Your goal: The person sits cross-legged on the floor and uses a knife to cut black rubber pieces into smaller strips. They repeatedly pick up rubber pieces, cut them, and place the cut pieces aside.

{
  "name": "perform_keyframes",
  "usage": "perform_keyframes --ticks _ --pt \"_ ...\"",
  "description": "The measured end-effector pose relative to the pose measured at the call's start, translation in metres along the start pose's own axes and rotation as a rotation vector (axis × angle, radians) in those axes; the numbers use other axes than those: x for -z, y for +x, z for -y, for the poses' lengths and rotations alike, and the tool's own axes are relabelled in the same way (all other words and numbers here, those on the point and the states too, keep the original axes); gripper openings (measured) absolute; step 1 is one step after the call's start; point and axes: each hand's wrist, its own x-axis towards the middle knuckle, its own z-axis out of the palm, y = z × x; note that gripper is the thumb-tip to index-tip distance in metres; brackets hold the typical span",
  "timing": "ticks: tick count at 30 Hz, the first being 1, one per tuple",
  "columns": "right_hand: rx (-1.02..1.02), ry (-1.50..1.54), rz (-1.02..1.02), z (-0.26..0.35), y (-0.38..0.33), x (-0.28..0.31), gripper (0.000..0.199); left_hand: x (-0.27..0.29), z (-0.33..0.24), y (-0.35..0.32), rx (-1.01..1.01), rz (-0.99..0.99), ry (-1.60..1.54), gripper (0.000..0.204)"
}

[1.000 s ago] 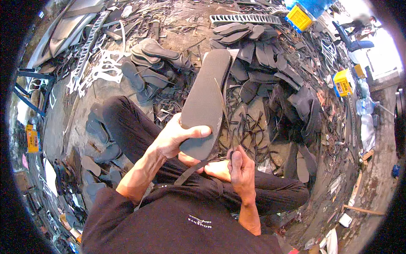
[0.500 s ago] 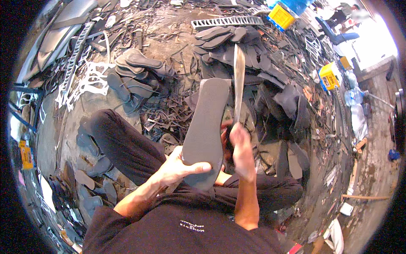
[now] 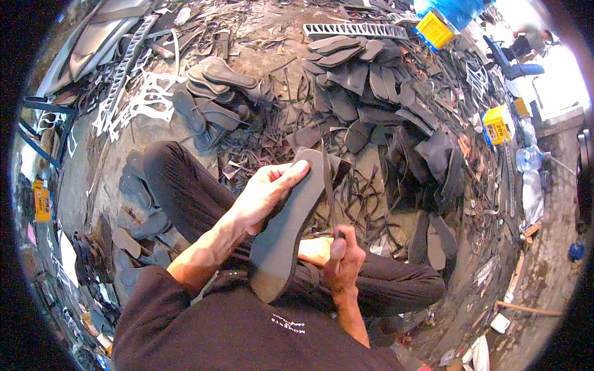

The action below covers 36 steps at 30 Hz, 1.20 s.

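A dark grey shoe sole (image 3: 288,216) slants over my lap, its far end up and to the right. My left hand (image 3: 265,191) is closed on it, thumb on top near the far end and fingers mostly hidden beneath. In a fist, my right hand (image 3: 344,258) grips a long knife (image 3: 329,188) by its handle. The narrow blade points away from me, seen almost edge-on beside the sole's right edge. A dark offcut (image 3: 339,166) shows just right of the blade, and I cannot tell whether it is still joined to the sole.
Stacked soles (image 3: 216,77) lie far left, with a larger heap (image 3: 359,74) ahead. Dark trimmings (image 3: 247,148) litter the floor between. White lattice scraps (image 3: 145,99) are at left. A yellow box (image 3: 496,123) stands at right. My crossed legs (image 3: 185,179) frame the work.
My left hand has gone from the sole's near end to its far end, and the sole leans more to the right. The knife has come down nearer me, its blade now edge-on by the sole.
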Motion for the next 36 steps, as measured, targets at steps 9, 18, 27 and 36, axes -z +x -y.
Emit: perform_keyframes --ticks 9,18,27,36 --pt "0.080 -0.070 0.153 0.031 0.030 0.070 0.051 -0.010 -0.013 -0.021 -0.081 0.252 0.028 0.037" --pt "0.007 -0.090 0.784 0.131 0.111 0.147 0.062 -0.029 -0.026 -0.041 -0.061 0.336 0.197 0.035" --pt "-0.439 -0.309 1.364 0.078 0.202 0.133 0.081 -0.040 -0.011 -0.013 0.005 0.266 0.350 0.028" --pt "-0.509 0.843 0.598 0.011 0.103 0.018 0.061 0.073 0.026 0.003 -0.410 -0.532 -0.224 0.030"
